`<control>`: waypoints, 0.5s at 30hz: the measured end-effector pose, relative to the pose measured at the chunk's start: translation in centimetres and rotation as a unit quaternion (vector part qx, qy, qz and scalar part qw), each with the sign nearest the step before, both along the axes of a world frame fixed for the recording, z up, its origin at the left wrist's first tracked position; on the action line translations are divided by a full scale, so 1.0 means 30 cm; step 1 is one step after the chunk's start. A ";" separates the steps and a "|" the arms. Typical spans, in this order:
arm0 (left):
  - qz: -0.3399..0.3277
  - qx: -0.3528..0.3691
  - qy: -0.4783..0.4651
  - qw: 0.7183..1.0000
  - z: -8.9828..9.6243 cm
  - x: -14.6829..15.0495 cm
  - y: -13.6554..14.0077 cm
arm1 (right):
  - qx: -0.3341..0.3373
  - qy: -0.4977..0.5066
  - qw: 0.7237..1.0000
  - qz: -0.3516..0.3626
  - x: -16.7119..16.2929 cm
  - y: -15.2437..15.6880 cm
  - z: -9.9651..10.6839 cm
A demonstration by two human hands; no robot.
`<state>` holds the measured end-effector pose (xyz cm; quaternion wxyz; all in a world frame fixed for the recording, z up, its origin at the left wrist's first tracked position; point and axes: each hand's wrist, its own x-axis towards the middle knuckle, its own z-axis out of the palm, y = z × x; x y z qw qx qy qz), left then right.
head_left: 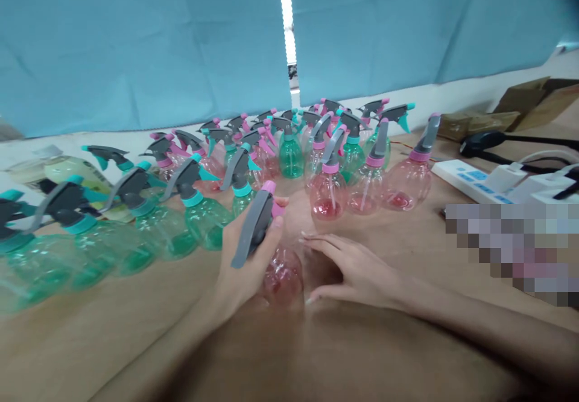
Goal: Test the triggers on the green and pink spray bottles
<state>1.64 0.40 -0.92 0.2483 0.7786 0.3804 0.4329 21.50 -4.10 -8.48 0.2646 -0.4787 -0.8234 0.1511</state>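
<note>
My left hand is wrapped round the neck and grey trigger head of a pink spray bottle, low in the middle of the view. The bottle's clear pink body shows below the fingers, and its pink nozzle points away from me. Just right of that body, my right hand is open, fingers stretched out and thumb apart, holding nothing. Whether its fingertips touch the bottle I cannot tell. Beyond the hands stands another pink spray bottle with a little red tint at its base. A green spray bottle is to the left.
Several green and pink spray bottles crowd the back and left of the brown table. A white power strip with plugged-in chargers lies at right, near a cardboard box. Blue cloth hangs behind; a blurred-out patch covers the right edge.
</note>
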 end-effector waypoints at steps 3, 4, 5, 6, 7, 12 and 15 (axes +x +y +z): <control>-0.017 0.005 -0.019 1.000 -0.021 0.028 0.027 | 0.010 0.045 0.999 -0.017 -0.037 -0.003 0.050; -0.024 0.006 -0.028 0.999 -0.026 0.041 0.037 | 0.013 0.062 0.998 -0.019 -0.050 -0.001 0.066; -0.030 0.010 -0.038 0.999 -0.030 0.054 0.047 | 0.014 0.076 0.997 -0.014 -0.063 0.002 0.080; -0.035 0.014 -0.044 0.998 -0.034 0.067 0.057 | 0.016 0.086 0.996 -0.010 -0.074 0.006 0.092; -0.038 0.017 -0.048 0.998 -0.037 0.079 0.067 | 0.022 0.093 0.995 -0.010 -0.084 0.012 0.100; -0.046 0.023 -0.051 0.997 -0.044 0.118 0.103 | 0.070 0.086 0.992 -0.060 -0.100 0.042 0.110; -0.050 0.013 -0.045 0.998 -0.035 0.119 0.114 | 0.073 0.070 0.993 -0.066 -0.092 0.053 0.112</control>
